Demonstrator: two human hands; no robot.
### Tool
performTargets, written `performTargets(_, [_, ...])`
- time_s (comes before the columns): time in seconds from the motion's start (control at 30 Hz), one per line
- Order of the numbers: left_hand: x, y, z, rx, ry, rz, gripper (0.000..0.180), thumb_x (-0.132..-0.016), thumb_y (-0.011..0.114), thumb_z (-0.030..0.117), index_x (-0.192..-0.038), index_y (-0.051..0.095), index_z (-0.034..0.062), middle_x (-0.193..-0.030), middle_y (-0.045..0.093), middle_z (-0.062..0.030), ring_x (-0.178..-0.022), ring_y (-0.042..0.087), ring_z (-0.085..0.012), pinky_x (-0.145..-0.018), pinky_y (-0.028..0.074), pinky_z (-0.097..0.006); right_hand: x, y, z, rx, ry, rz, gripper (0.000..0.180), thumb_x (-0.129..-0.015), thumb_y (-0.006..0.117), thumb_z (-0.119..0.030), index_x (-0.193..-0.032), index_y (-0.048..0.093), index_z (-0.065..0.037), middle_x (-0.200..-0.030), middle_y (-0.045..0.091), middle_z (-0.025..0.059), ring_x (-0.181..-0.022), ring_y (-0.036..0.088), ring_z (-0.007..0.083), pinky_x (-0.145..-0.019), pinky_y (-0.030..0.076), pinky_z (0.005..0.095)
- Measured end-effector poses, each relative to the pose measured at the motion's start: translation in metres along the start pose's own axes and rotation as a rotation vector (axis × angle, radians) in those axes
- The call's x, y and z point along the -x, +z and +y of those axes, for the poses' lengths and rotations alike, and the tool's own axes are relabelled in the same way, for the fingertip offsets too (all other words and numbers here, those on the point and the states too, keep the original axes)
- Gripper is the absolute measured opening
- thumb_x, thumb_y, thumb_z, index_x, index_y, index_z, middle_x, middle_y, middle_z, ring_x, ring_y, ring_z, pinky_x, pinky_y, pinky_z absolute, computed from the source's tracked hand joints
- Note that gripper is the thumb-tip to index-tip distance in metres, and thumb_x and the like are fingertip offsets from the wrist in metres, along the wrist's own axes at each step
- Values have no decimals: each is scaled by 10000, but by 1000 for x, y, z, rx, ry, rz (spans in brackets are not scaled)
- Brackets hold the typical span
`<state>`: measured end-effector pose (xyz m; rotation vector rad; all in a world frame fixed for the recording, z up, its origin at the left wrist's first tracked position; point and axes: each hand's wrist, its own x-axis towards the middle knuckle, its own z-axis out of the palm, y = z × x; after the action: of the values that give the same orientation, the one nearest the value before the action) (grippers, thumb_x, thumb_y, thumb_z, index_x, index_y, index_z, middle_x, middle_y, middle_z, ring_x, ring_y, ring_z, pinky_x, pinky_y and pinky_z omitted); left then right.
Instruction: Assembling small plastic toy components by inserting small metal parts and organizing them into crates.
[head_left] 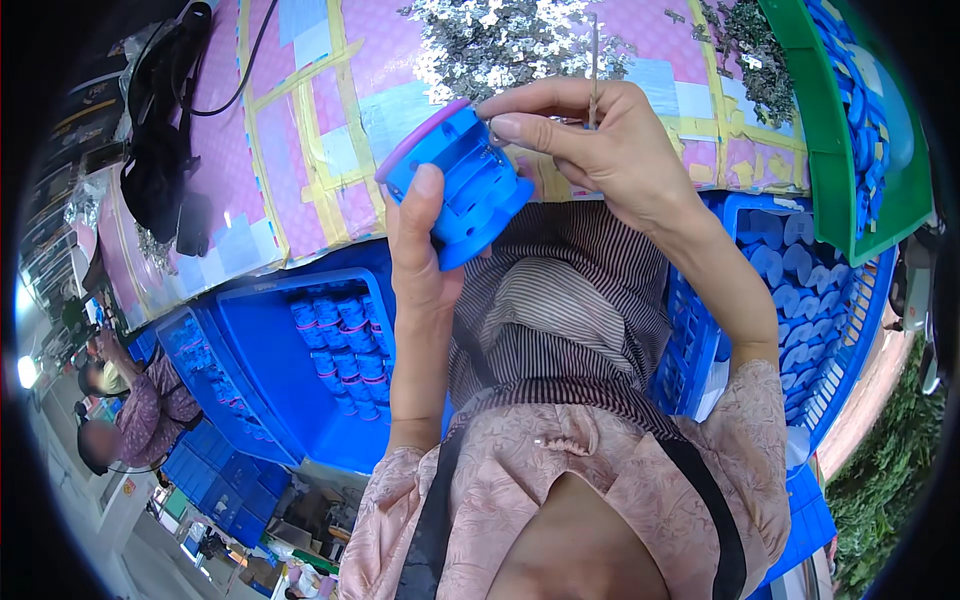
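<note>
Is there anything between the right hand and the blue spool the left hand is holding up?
Nothing visible. The left hand grips the blue spool from below, and the right hand is already at its top edge, fingertips touching or nearly touching it, pinching a thin metal pin. No other object sits between them.

plastic part (462, 180) – blue, pink rim | table (300, 120) – pink, yellow tape | tray (830, 130) green | crates (270, 370) blue

The desk (300, 130) has a pink surface patched with yellow and pale blue tape. A heap of small silver metal parts (510, 40) lies at its centre (a second, darker heap (750, 50) lies further right). A black cable (170, 90) rests at its left edge.
</note>
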<state>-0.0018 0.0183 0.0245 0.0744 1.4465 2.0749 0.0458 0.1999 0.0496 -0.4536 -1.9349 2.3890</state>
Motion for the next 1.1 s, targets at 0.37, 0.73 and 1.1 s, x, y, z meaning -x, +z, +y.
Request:
performTargets(0.37, [5,9,-8,-8,63,57,638,-914,594,511,-1287,492,3,-1003,676,-136,-705,686,-165,-424,528,-252,7,18,19,-135,21,185,193,-868,739,-151,-996,672,-23,-689,594,-47,-538,435,-16,-469,323,159])
performTargets(0.73, [-1,8,-7,-129,137,125,851,-728,798,241,-1409,353,-7,-1348,485,-142,-1243,485,-250,-1082,375,-384,-17,18,8,420,-414,221,118,-790,725,-35,-883,652,-40,-865,565,-7,-555,436,19,-472,372,191])
performTargets(1.1, [-41,-97,44,8,106,169,601,-920,621,421,-1337,472,14,-1163,654,-148,-914,703,-252,-544,577,-289,-178,6,-47,589,-444,30,312,-877,676,-283,-1112,674,-77,-791,667,123,-712,638,247,-659,496,388])
